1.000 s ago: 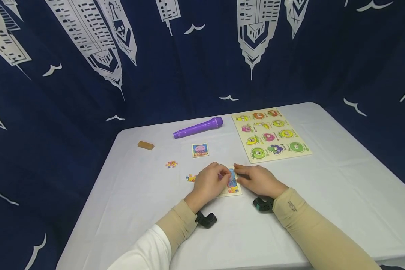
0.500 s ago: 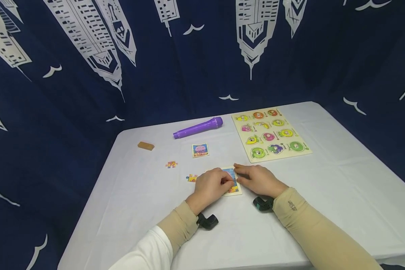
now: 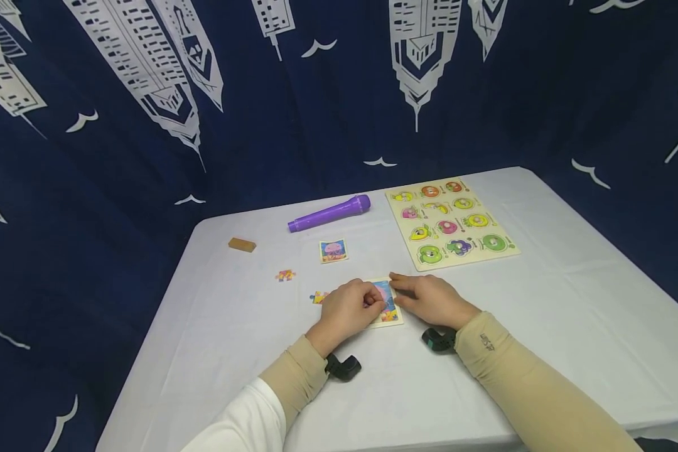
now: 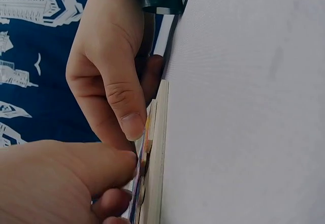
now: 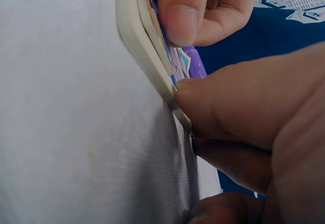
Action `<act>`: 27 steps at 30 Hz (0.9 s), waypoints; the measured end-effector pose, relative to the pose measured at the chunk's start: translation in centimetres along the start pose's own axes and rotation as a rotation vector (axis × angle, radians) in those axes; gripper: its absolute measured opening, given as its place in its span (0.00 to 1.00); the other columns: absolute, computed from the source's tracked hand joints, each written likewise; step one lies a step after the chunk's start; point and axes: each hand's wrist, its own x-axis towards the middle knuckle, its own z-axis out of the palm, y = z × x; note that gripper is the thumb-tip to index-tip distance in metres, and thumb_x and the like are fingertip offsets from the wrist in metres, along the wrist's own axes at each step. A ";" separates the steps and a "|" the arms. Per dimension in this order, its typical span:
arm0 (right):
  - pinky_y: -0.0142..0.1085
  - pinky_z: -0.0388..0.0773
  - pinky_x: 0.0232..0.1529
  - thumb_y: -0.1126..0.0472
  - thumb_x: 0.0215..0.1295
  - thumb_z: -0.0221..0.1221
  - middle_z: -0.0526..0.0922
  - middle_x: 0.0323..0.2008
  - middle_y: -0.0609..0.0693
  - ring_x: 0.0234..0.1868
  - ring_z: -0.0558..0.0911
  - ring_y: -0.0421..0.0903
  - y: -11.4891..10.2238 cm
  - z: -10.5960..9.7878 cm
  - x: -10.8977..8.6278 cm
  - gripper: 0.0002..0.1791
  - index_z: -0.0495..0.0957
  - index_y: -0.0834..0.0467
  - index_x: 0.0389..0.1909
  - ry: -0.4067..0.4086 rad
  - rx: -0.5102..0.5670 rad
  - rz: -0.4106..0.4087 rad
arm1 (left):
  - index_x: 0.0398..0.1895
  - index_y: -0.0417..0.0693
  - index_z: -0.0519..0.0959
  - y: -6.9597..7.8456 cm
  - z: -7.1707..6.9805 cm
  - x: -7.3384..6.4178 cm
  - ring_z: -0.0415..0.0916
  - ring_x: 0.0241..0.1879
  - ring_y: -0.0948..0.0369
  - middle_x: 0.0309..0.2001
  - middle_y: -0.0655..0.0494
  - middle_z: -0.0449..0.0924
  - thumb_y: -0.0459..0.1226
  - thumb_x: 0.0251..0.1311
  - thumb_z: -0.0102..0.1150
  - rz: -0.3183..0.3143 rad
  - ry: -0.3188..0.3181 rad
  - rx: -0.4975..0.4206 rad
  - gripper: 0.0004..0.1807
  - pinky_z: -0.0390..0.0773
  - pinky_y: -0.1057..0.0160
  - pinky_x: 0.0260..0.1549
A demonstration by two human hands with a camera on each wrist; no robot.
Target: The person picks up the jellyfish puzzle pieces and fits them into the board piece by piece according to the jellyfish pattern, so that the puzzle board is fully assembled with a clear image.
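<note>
A small jigsaw puzzle board with a pale frame and a blue sea picture lies on the table. My left hand is over its left part, thumb and fingers curled together at the picture surface. In the left wrist view, those fingers pinch a puzzle piece whose edge stands slightly proud; most of it is hidden. My right hand holds the board by its right edge near the far corner, with the thumb against the rim. Another puzzle piece, yellow and blue, lies just left of my left hand.
One loose jigsaw piece lies farther left. Behind the board are a square jellyfish picture card, a purple toy microphone and a fruit puzzle board. A brown wooden block lies at the left.
My left hand shifts a little to the right over the board, then slightly back left, uncovering a pink patch in the picture. My right hand keeps its place at the edge.
</note>
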 end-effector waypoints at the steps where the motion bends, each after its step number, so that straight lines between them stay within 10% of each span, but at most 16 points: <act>1: 0.56 0.71 0.67 0.56 0.73 0.61 0.74 0.71 0.54 0.71 0.73 0.57 0.0 0.0 0.0 0.24 0.78 0.61 0.66 -0.001 -0.001 -0.002 | 0.33 0.66 0.85 0.0 0.0 0.0 0.70 0.25 0.73 0.29 0.72 0.75 0.50 0.62 0.69 0.010 0.010 -0.002 0.04 0.68 0.69 0.21; 27: 0.56 0.72 0.66 0.56 0.73 0.61 0.74 0.71 0.53 0.70 0.74 0.57 0.2 0.1 0.1 0.24 0.78 0.60 0.66 0.004 -0.003 -0.010 | 0.34 0.71 0.87 0.3 0.1 -0.4 0.71 0.29 0.77 0.33 0.76 0.78 0.52 0.61 0.70 0.134 -0.018 0.048 0.03 0.68 0.72 0.23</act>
